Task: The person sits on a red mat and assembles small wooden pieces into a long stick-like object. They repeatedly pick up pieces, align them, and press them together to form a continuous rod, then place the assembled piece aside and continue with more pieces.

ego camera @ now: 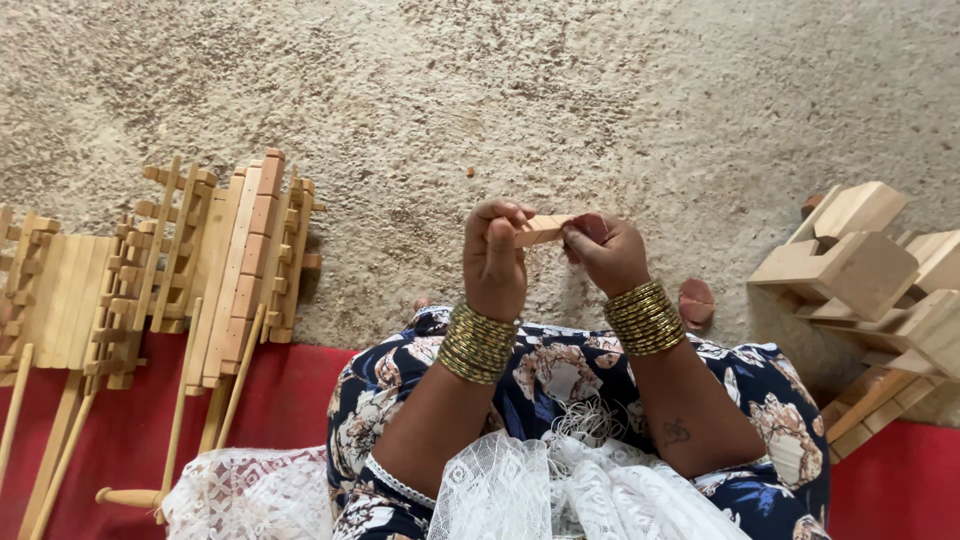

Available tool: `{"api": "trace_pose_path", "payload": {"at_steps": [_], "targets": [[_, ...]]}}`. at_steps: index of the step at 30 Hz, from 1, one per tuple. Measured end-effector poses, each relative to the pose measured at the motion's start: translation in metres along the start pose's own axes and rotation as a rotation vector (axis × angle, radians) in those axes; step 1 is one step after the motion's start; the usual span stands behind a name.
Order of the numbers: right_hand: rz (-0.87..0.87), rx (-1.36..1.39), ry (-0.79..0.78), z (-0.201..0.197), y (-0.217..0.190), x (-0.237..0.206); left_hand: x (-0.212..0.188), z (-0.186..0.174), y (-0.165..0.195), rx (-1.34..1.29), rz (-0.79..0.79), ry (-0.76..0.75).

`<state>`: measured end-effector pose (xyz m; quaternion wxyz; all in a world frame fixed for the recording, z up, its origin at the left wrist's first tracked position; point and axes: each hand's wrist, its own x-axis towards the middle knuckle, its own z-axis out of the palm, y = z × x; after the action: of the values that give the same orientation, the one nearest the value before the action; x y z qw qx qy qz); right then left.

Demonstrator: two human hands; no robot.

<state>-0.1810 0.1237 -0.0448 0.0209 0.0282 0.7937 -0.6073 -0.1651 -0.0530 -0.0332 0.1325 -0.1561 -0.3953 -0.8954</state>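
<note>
Currently the person is sitting on the floor [620, 90], holding a small wooden stick [541, 229] up between both hands above the lap. The left hand [495, 258] is closing its fingers around the stick's near end, thumb on top, and the right hand [604, 252] is pinching the other end, with something reddish, perhaps a scrap of abrasive or cloth, showing at its fingertips; exactly what that is I cannot tell. The stick is lying roughly level, bridging the two hands.

As for progress, it is looking like one piece in a long run. Well out to the left of the left hand, a row of finished-looking wooden frames [235, 265] with long handles is lying partly on the red mat [130, 420], so a good share appears to be done. Out to the right of the right hand, a pile of pale wooden blocks [850, 265] is waiting, seemingly still unworked. Just beyond the right wrist a small reddish-brown lump [695, 301] is resting on the floor, apart from the hand. The stick in hand seems mid-treatment, neither joined to anything nor set down.
</note>
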Motion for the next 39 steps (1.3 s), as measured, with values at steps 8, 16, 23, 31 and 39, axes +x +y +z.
{"api": "trace_pose_path", "payload": {"at_steps": [8, 16, 23, 31, 39], "targets": [[-0.020, 0.185, 0.097, 0.006, 0.014, 0.000, -0.006, 0.019, 0.015, 0.251, -0.030, -0.136], [0.035, 0.301, 0.053, -0.001, 0.011, 0.000, -0.003, 0.015, 0.018, 0.308, -0.085, -0.188], [-0.015, 0.281, 0.107, -0.006, 0.007, 0.002, -0.003, 0.022, 0.024, 0.387, -0.089, -0.255], [0.017, 0.361, 0.152, -0.005, 0.011, 0.003, -0.003, 0.025, 0.038, 0.349, -0.151, -0.358], [-0.057, 0.204, 0.117, -0.004, 0.015, 0.003, 0.001, 0.023, 0.027, 0.397, -0.110, -0.250]]}}
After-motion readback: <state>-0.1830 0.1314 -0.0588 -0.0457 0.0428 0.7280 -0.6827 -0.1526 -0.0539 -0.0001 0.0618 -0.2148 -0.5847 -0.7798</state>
